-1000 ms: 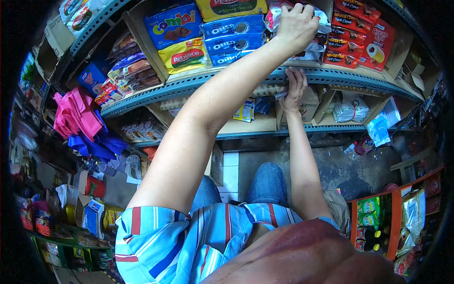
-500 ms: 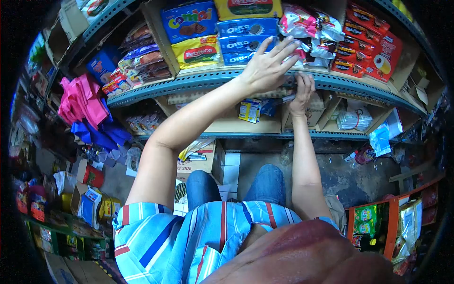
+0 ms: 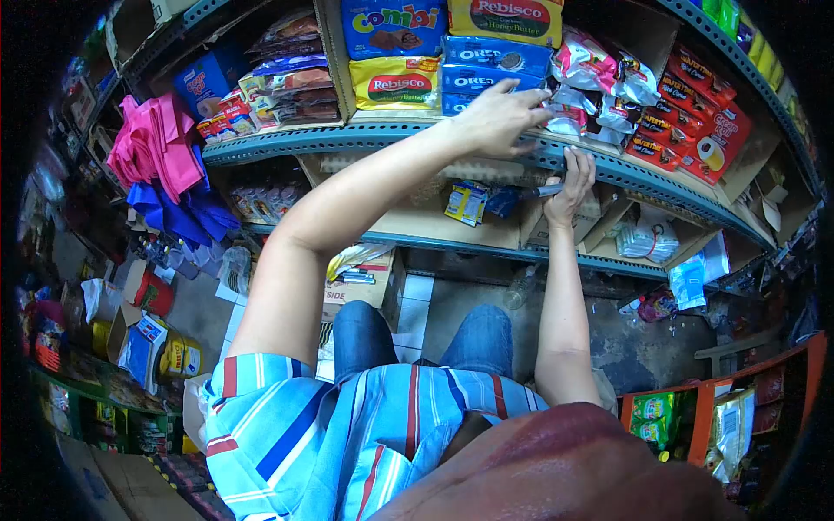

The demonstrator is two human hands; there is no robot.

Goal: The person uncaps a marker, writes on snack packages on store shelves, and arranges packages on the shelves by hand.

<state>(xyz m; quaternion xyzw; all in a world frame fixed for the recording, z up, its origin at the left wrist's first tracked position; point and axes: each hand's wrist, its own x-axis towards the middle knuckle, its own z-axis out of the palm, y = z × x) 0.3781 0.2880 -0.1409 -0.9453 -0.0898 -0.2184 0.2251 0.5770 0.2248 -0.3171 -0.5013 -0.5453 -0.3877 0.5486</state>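
My left hand [image 3: 504,120] is raised before the shelf, its fingers apart and nothing in them, just in front of the blue Oreo packs [image 3: 495,57] and the pink and white packs [image 3: 584,65]. Below the metal shelf edge [image 3: 382,135], my right hand [image 3: 571,187] has its fingertips near the perforated rail and is closed around a small slim item [image 3: 549,190], possibly a marker. Yellow Rebisco packs [image 3: 395,84] and a blue Combi pack [image 3: 393,28] stand left of the Oreo packs. Red Wafertime packs [image 3: 665,122] lie to the right.
Pink bags [image 3: 156,143] and blue bags [image 3: 182,213] hang at the left. A lower shelf holds yellow sachets [image 3: 466,202] and a bundle of white packs [image 3: 647,239]. A cardboard box [image 3: 369,282] stands on the floor by my knees. An orange rack [image 3: 702,424] is at lower right.
My left hand has come down from the pink and white packs and opened. My right hand remains by the shelf edge. The view has shifted, so the shelf appears further right.
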